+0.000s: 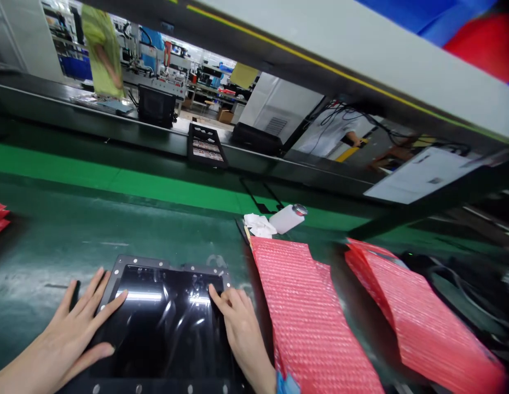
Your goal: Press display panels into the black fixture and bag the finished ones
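A flat black screen panel [156, 334] with glossy, wrinkled clear film lies on the green bench, within a dark grey frame [119, 269] with several round silver dots along its edges. My left hand [80, 328] is open, fingers spread across the frame's left edge with fingertips on the panel. At the upper right corner, my right hand [240, 320] has one digit laid on the panel and its other fingers curled against the frame's right side. Their tips are hidden. Something light blue [288, 384] shows by my right wrist.
Red bubble-wrap bags [307, 312] lie right of the panel, with another stack [427, 312] farther right. Behind stand a white bottle [288, 219] and crumpled white tissue [259, 224]. A black tray [205, 145] sits across the bench. An overhead shelf [320, 41] crosses above; two people are beyond.
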`<act>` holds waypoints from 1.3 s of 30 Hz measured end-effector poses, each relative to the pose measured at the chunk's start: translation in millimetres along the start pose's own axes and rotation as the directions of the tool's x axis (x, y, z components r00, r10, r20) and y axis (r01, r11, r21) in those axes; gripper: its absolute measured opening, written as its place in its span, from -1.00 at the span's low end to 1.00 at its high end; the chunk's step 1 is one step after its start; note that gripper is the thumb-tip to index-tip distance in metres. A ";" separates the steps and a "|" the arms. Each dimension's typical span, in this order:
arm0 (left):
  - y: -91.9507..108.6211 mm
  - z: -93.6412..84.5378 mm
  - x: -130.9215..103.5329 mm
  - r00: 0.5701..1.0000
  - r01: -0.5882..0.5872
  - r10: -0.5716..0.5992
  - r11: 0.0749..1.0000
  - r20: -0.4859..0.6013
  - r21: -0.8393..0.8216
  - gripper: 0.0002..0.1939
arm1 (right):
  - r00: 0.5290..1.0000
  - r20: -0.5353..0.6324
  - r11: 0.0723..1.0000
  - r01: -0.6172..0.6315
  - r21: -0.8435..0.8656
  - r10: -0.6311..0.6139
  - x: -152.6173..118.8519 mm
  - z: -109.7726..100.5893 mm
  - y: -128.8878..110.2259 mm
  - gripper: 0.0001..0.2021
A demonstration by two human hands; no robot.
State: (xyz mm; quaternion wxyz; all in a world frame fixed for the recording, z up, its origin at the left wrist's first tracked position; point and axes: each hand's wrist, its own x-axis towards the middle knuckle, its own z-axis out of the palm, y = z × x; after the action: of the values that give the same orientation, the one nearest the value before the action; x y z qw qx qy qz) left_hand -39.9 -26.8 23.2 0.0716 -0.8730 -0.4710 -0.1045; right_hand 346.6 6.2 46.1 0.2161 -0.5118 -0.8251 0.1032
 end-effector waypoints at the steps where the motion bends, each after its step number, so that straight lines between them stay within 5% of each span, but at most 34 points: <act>1: 0.2 -0.9 -1.8 1.000 0.009 -0.009 1.000 0.002 -0.010 -0.29 | 1.000 0.014 0.997 -0.004 0.076 0.003 -7.0 -4.2 -1.6 -0.50; 6: 5.2 -9.0 -12.4 0.996 0.043 -0.035 0.993 0.079 -0.114 -0.25 | 0.958 0.178 0.889 -0.276 0.365 0.225 -47.4 -23.8 7.1 -0.50; 10: 6.1 -12.6 -16.3 0.994 0.068 -0.047 0.972 0.096 -0.226 -0.27 | 0.853 0.399 0.785 -0.488 0.382 0.336 -57.5 -33.7 14.8 -0.09; 17: 9.6 -0.7 -10.9 0.998 0.061 -0.053 0.978 0.047 -0.200 -0.23 | 0.797 0.507 0.904 -0.421 0.079 0.327 -23.5 -41.7 3.8 0.23; 23: 23.0 2.0 -8.1 0.981 0.181 -0.167 0.971 0.095 -0.156 -0.32 | 0.847 0.417 0.928 -0.372 0.024 0.329 -30.9 -33.9 -3.7 0.12; 29: 29.9 -5.2 -9.2 0.981 0.192 -0.176 0.950 0.087 -0.246 -0.29 | 0.946 0.131 0.949 -0.307 0.072 0.296 -59.1 -17.9 -19.4 -0.43; 32: 35.3 -6.4 -9.8 0.973 0.229 -0.222 0.940 0.057 -0.252 -0.33 | 0.958 0.022 0.949 -0.286 0.133 0.286 -63.3 -11.5 -20.5 -0.55; 39: 19.8 -4.5 -22.6 0.974 0.215 -0.184 0.933 0.133 -0.289 -0.28 | 0.957 0.006 0.936 -0.285 0.207 0.290 -61.8 -13.7 -19.0 -0.59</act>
State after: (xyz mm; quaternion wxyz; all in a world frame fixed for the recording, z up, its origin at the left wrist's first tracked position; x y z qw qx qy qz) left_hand -35.9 -56.9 21.4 -0.0980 -0.8255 -0.5389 -0.1364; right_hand 361.3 -58.2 50.1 0.2604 -0.6028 -0.7238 0.2121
